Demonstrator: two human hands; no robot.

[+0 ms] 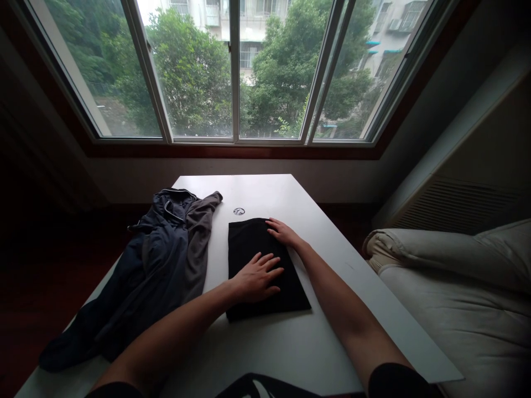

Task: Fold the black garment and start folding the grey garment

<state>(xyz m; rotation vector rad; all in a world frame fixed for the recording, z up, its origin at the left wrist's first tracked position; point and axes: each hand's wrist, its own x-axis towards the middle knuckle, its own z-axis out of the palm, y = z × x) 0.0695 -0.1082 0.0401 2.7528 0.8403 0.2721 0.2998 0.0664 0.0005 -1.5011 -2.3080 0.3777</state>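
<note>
A black garment (257, 243), folded into a neat rectangle, lies in the middle of the white table (307, 342). My left hand (257, 276) rests flat on its near half with the fingers spread. My right hand (282, 231) lies on the garment's far right corner, fingers stretched out and palm down. Neither hand grips anything.
A crumpled dark blue and grey jacket (161, 265) lies on the table's left side and hangs over its edge. A small round logo mark (239, 211) sits beyond the black garment. A pale cushioned sofa (464, 287) stands right of the table. A big window (232, 72) fills the far wall.
</note>
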